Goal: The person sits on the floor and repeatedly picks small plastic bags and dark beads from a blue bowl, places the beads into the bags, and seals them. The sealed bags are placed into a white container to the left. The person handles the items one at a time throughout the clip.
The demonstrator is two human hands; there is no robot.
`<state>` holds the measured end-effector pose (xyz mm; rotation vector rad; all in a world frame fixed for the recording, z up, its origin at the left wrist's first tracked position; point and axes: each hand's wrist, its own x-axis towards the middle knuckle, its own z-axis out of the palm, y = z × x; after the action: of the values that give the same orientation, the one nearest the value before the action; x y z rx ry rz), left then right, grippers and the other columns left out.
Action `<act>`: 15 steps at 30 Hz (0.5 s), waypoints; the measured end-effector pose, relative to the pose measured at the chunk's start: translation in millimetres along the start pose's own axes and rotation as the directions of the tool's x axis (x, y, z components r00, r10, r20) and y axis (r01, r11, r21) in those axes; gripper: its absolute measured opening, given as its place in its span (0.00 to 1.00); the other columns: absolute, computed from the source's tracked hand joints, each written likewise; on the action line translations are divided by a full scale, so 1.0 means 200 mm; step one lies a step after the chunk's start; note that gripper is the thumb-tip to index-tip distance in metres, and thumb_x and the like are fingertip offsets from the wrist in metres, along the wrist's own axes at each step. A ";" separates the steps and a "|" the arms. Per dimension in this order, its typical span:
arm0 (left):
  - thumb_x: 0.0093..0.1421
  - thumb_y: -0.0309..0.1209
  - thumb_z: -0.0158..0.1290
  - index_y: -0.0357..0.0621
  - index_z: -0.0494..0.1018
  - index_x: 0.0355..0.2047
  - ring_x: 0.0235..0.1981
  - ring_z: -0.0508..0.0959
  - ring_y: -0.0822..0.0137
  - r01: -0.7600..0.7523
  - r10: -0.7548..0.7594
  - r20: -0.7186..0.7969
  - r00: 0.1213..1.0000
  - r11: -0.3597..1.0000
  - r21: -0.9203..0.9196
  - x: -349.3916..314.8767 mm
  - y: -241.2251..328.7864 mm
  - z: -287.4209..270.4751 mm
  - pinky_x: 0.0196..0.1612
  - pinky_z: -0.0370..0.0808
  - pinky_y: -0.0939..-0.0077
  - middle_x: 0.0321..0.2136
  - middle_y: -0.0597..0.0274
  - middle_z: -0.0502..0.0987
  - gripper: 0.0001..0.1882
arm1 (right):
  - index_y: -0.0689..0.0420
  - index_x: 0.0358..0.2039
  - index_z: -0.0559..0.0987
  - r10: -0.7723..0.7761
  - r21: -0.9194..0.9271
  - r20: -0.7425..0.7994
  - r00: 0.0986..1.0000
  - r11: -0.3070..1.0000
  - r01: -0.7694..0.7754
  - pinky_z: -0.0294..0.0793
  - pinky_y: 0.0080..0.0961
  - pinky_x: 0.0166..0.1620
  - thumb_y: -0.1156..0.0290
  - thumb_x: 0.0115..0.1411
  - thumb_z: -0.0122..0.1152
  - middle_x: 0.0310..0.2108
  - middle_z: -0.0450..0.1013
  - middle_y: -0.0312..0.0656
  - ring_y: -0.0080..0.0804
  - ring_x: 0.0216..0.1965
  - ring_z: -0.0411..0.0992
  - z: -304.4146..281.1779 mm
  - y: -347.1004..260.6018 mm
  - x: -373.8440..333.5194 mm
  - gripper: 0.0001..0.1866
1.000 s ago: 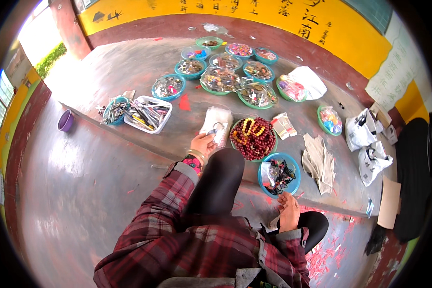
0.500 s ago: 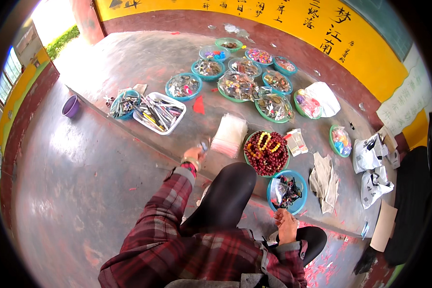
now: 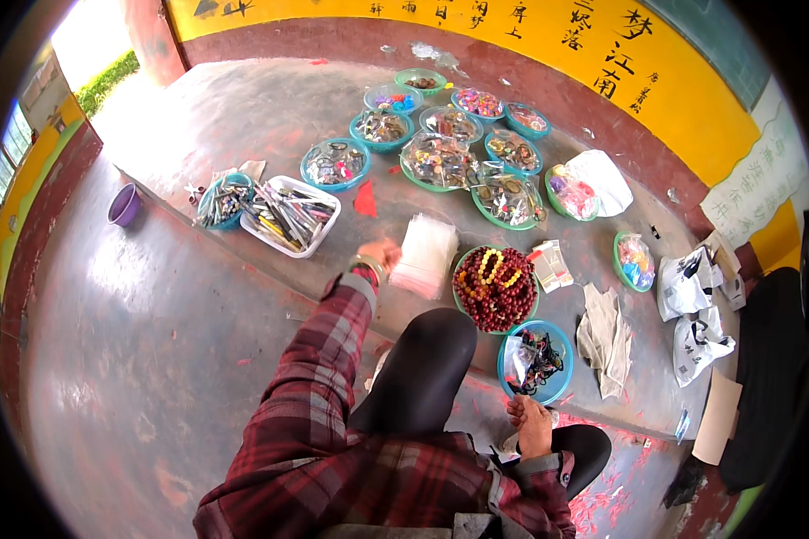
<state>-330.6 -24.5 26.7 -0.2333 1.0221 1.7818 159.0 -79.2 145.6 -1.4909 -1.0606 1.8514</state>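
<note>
Beside the plastic stack (image 3: 426, 256), my left hand (image 3: 382, 253) needed a light touch, my right hand (image 3: 532, 426) curled (neither's grip could I tell).

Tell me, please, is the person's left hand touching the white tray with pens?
Apart: the head view plainly shows grey surface between the left hand and the white tray.
</note>
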 end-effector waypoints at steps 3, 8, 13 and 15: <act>0.57 0.31 0.47 0.34 0.69 0.35 0.31 0.76 0.61 0.080 -0.094 0.035 0.995 0.953 0.293 -0.25 -0.15 0.11 0.31 0.75 0.75 0.30 0.52 0.75 0.11 | 0.59 0.34 0.76 0.000 0.002 -0.016 1.000 1.000 0.001 0.66 0.19 0.31 0.59 0.57 0.52 0.29 0.74 0.37 0.23 0.29 0.71 -0.03 0.03 0.00 0.15; 0.56 0.30 0.44 0.33 0.70 0.36 0.27 0.75 0.65 -0.033 -0.033 0.142 0.989 0.896 0.442 -0.43 -0.22 0.21 0.29 0.74 0.77 0.28 0.55 0.75 0.13 | 0.60 0.35 0.76 -0.045 -0.073 0.034 0.998 0.996 0.047 0.65 0.18 0.32 0.60 0.57 0.50 0.29 0.74 0.39 0.23 0.30 0.71 -0.02 0.00 -0.06 0.16; 0.57 0.34 0.46 0.35 0.69 0.32 0.29 0.76 0.69 -0.232 0.077 0.326 0.942 0.852 0.469 -0.67 -0.21 0.43 0.29 0.73 0.78 0.27 0.57 0.75 0.12 | 0.62 0.35 0.76 -0.026 -0.225 0.142 0.990 0.973 0.057 0.66 0.18 0.31 0.60 0.57 0.50 0.28 0.74 0.38 0.23 0.28 0.71 -0.05 0.05 -0.05 0.17; 0.59 0.35 0.46 0.37 0.69 0.30 0.28 0.76 0.70 -0.285 0.057 0.391 0.918 0.782 0.554 -0.75 -0.25 0.55 0.29 0.72 0.79 0.27 0.58 0.76 0.12 | 0.63 0.32 0.77 -0.047 -0.397 0.257 0.965 0.906 0.149 0.68 0.20 0.30 0.63 0.56 0.51 0.27 0.74 0.40 0.25 0.26 0.71 -0.05 0.08 -0.03 0.15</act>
<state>-188.6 -39.7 155.0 0.5876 1.3113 1.4825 171.8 -91.4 134.5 -1.4191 -1.7030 1.8462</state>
